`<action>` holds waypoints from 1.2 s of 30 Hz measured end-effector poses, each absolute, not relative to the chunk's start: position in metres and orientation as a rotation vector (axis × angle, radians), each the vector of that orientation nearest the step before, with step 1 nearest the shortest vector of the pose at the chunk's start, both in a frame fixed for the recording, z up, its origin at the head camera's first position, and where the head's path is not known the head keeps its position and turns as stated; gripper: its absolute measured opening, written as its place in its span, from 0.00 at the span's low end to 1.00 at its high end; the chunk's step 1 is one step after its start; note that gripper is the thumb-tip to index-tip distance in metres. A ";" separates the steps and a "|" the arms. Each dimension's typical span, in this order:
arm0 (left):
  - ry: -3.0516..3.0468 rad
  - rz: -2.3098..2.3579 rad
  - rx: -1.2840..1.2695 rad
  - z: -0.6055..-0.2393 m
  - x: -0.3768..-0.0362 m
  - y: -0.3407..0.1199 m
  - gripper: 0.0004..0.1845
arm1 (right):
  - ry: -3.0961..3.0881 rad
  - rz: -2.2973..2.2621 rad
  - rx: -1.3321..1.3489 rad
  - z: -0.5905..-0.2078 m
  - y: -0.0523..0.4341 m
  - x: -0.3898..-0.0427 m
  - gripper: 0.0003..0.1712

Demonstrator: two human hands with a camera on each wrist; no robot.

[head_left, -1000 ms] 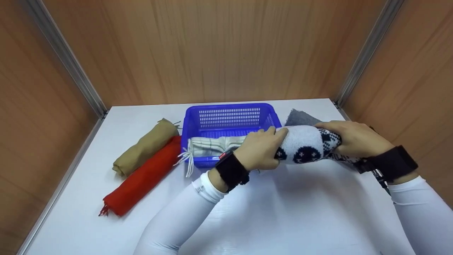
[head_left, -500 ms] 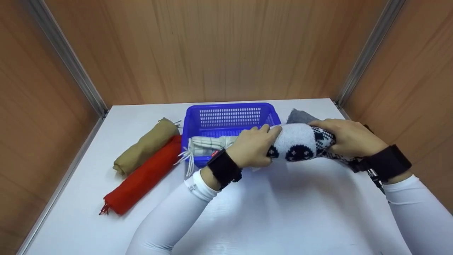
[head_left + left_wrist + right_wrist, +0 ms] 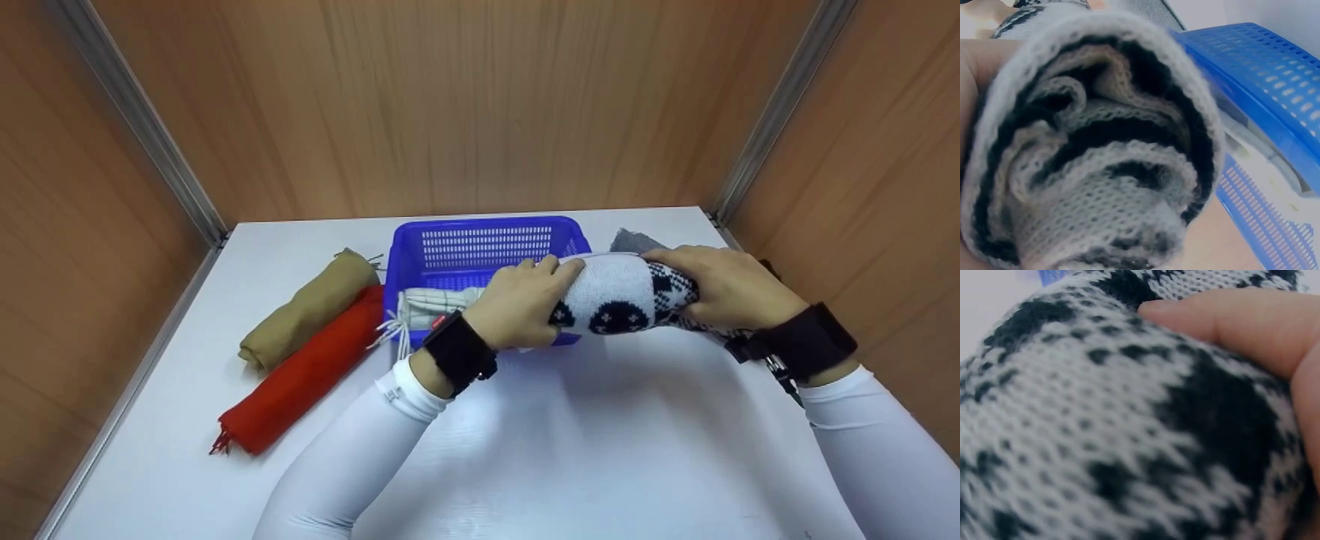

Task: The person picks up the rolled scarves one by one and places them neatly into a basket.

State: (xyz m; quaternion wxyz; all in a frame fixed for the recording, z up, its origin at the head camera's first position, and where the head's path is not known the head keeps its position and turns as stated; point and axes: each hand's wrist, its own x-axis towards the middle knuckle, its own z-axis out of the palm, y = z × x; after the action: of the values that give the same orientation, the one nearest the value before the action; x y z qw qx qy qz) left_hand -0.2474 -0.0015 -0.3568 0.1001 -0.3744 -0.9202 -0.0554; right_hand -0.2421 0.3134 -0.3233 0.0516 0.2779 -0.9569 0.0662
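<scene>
Wood panel walls all round, white table (image 3: 525, 450) underneath. I've got my left hand (image 3: 517, 304) and right hand (image 3: 720, 289) wrapped round opposite ends of a rolled black-and-white knit scarf (image 3: 622, 300), fingers (image 3: 1230, 320) curled tight on it, just over the blue basket (image 3: 480, 244) rim beyond my fingertips. Feels like soft, squishy, light stuff that'd unroll easily, so gripping both ends seems smartest.

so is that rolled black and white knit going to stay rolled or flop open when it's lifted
The rolled knit scarf looks soft and probably floppy; the left hand and right hand each grip an end. Its loose coiled layers could unroll if released. Likely light and not slippery, given the fuzzy knit.
</scene>
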 end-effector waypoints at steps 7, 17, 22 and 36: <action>-2.703 -0.176 -1.115 -0.355 -0.249 -0.013 0.48 | -2.895 0.222 0.844 -0.322 0.304 -0.243 0.47; -2.706 -0.173 -1.109 -0.352 -0.251 -0.027 0.49 | -2.882 0.240 0.894 -0.320 0.292 -0.247 0.47; -2.677 -0.180 -1.116 -0.351 -0.252 -0.033 0.48 | -2.865 0.249 0.920 -0.318 0.287 -0.250 0.46; -2.661 -0.209 -1.112 -0.349 -0.255 -0.049 0.49 | -2.848 0.230 0.912 -0.316 0.270 -0.255 0.49</action>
State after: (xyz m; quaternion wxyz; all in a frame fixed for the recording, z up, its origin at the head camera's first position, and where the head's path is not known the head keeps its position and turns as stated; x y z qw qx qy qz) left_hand -0.2550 -0.0495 -0.3490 0.1248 -0.3817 -0.9130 -0.0717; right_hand -0.2553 0.2700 -0.3161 0.0710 0.3032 -0.9472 0.0763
